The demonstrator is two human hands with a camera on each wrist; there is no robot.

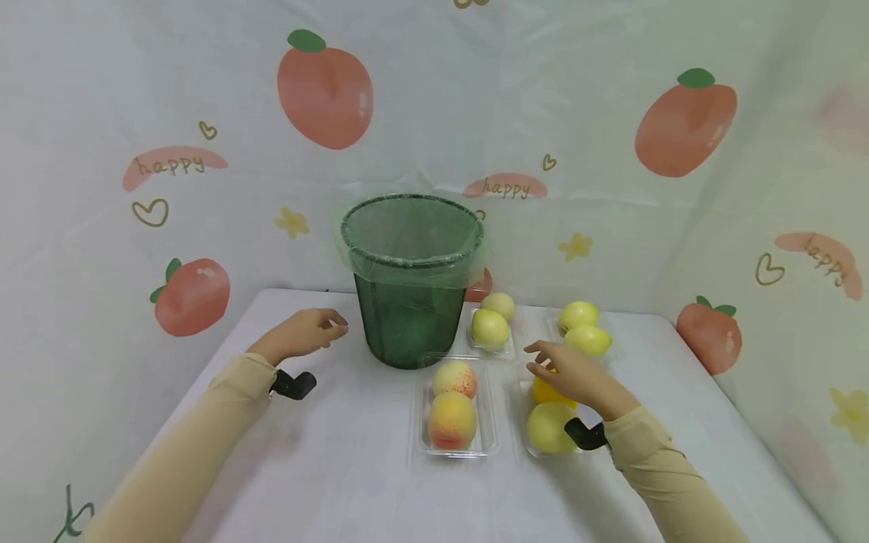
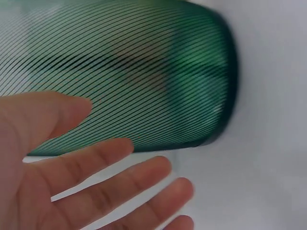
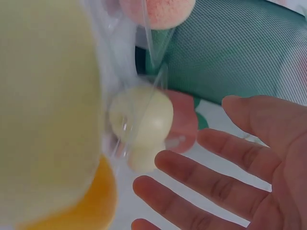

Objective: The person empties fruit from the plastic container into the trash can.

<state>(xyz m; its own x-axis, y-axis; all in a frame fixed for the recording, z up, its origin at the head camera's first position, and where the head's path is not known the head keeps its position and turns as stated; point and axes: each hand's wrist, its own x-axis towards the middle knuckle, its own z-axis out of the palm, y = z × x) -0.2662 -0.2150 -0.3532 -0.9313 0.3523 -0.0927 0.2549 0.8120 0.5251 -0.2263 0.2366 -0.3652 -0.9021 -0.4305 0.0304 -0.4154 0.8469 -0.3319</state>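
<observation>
My left hand [image 1: 303,334] hovers left of a green mesh wastebasket [image 1: 414,317], its fingers relaxed and holding nothing. In the left wrist view the spread fingers [image 2: 110,196] stand apart from the mesh wall. My right hand [image 1: 573,375] is held above a clear plastic box with an orange fruit [image 1: 548,390] and a pale yellow round fruit [image 1: 551,428]; it holds nothing, and it partly hides the orange one. Left of it, two peaches [image 1: 452,419] lie in another clear box [image 1: 490,445].
Behind, one clear box holds two yellow-green round fruits [image 1: 490,329] beside the wastebasket. At the back right lie two lemons [image 1: 588,340] in a box. A green-tinted plastic bag [image 1: 407,275] lines the basket's rim. A printed cloth [image 1: 407,90] hangs behind the white table [image 1: 326,467].
</observation>
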